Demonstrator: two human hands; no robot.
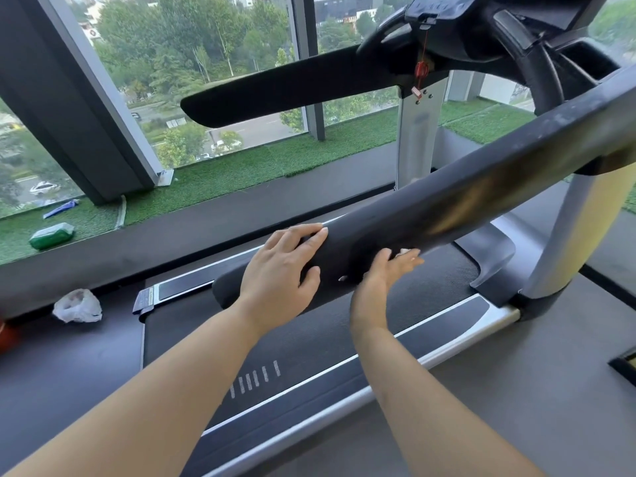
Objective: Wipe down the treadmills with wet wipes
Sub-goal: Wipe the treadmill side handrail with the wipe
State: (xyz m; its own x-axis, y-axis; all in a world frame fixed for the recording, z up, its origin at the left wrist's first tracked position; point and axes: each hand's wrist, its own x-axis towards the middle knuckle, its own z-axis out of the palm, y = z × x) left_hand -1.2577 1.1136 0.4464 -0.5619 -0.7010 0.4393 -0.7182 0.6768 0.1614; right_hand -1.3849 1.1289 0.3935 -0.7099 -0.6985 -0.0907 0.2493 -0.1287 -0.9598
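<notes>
The treadmill's near black handrail (pixel 430 208) runs from lower centre up to the right. My left hand (pixel 280 270) lies over its near end, fingers spread on top and thumb on the side. My right hand (pixel 385 277) presses against the rail's underside, holding a white wet wipe (pixel 403 252) of which only a small corner shows between fingers and rail. The far handrail (pixel 292 84) and console (pixel 447 12) are beyond. The belt (pixel 309 339) lies below my arms.
A green wipes pack (pixel 51 235) and a blue item (pixel 60 208) lie on the artificial grass ledge by the window at left. A white plastic bag (pixel 77 306) sits on the dark floor left of the treadmill. Grey floor lies to the right.
</notes>
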